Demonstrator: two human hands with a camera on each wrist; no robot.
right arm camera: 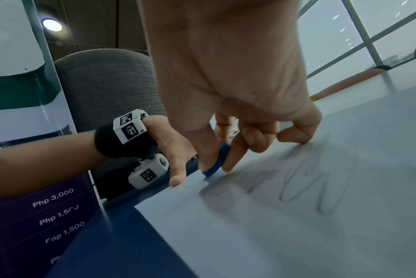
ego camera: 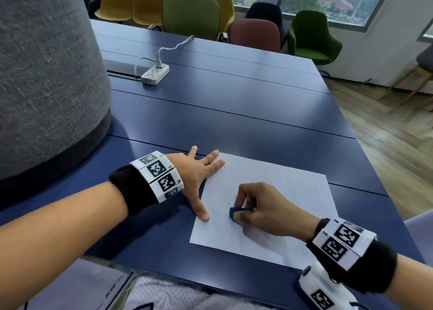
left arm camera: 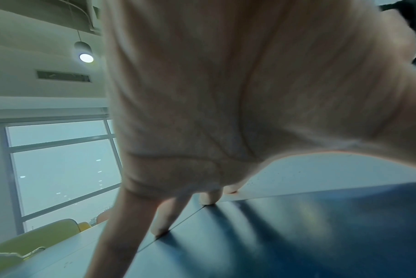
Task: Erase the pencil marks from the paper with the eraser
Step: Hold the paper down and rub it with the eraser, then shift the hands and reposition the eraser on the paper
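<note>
A white sheet of paper point(ego camera: 276, 206) lies on the dark blue table point(ego camera: 234, 112). My right hand point(ego camera: 255, 206) pinches a dark blue eraser point(ego camera: 237, 212) and presses its edge on the paper's left part. In the right wrist view the eraser point(right arm camera: 217, 161) sits between thumb and fingers, with looping pencil marks point(right arm camera: 321, 191) to its right. Dark eraser crumbs point(ego camera: 222, 192) dot the sheet. My left hand point(ego camera: 199, 176) lies flat and spread, fingertips on the paper's far left corner and thumb on its left edge. In the left wrist view the left hand's fingers point(left arm camera: 209, 197) touch table and paper.
A white power strip point(ego camera: 155, 74) with its cable lies on the far part of the table. A large grey felt-covered object point(ego camera: 46, 75) stands at the left. Several chairs point(ego camera: 255, 34) line the table's far end, and wooden floor point(ego camera: 386, 122) shows on the right.
</note>
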